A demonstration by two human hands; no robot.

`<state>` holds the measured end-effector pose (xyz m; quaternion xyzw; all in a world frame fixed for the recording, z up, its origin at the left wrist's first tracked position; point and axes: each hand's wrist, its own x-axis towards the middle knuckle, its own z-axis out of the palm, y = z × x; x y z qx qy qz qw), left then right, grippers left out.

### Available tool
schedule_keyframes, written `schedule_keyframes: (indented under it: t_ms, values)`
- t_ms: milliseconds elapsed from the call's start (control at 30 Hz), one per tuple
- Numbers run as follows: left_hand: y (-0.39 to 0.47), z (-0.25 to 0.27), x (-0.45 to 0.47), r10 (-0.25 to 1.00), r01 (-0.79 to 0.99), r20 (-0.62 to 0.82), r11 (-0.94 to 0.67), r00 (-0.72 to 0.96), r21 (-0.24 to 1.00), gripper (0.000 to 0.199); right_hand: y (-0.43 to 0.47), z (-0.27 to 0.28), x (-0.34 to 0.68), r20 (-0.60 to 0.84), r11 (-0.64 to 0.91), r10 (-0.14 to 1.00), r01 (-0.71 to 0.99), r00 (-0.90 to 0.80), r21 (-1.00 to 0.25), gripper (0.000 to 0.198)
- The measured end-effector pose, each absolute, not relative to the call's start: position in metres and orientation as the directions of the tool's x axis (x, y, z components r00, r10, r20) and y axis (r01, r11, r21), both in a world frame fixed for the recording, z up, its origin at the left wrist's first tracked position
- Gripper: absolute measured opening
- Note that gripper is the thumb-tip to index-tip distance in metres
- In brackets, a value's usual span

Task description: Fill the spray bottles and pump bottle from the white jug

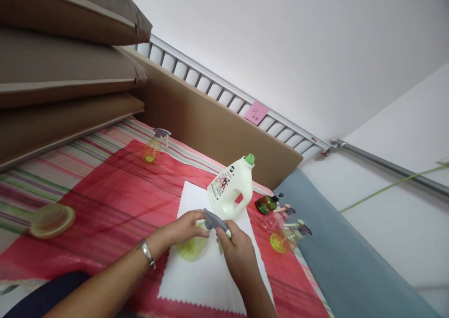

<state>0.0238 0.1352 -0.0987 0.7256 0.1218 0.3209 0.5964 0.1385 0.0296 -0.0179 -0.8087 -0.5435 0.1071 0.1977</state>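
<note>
A spray bottle with a yellow-green tinted clear body and a grey trigger head stands tilted over a white cloth with a zigzag edge. My left hand, with a silver bracelet on its wrist, is closed around the bottle's neck, just under the head. The grey head is in the grip of my right hand, fingers curled about its trigger end. Right behind both hands, a white detergent jug with a green spout stands on the cloth. Blur hides whether the head is screwed on.
To the right are a dark green pump bottle, a pink spray bottle and a yellow spray bottle. Another spray bottle stands at the back left. A round lidded tub lies left on the red sheet. Stacked brown cushions rise behind.
</note>
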Motion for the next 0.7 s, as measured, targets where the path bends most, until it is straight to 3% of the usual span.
schedule_keyframes:
  t_ms: [133,200,333,400,500,567,700]
  values:
    - [0.13,-0.1,0.026,0.711,-0.086,0.29,-0.308,0.641,0.947,0.043,0.03,-0.02,0.14,0.063,-0.306,0.929,0.853,0.364,-0.422,0.023]
    - [0.128,-0.101,0.028,0.765,-0.038,0.26,-0.295,0.589,0.955,0.04,0.03,-0.02,0.14,0.063,-0.31,0.929,0.858,0.366,-0.41,0.023]
    - [0.134,-0.097,0.023,0.598,-0.161,0.297,-0.271,0.745,0.949,0.024,0.029,-0.02,0.14,0.046,-0.307,0.93,0.838,0.365,-0.451,0.022]
    - [0.136,-0.095,0.02,0.534,-0.2,0.313,-0.259,0.786,0.945,0.027,0.029,-0.02,0.14,0.045,-0.293,0.934,0.831,0.354,-0.473,0.022]
    - [0.133,-0.096,0.02,0.646,-0.129,0.288,-0.283,0.706,0.95,0.039,0.028,-0.021,0.14,0.049,-0.29,0.934,0.834,0.353,-0.47,0.023]
    - [0.132,-0.097,0.02,0.709,-0.093,0.266,-0.274,0.653,0.957,0.037,0.028,-0.02,0.139,0.046,-0.3,0.932,0.839,0.358,-0.455,0.022]
    - [0.137,-0.094,0.017,0.558,-0.171,0.256,-0.201,0.79,0.965,0.021,0.028,-0.02,0.138,0.039,-0.292,0.936,0.833,0.351,-0.469,0.022]
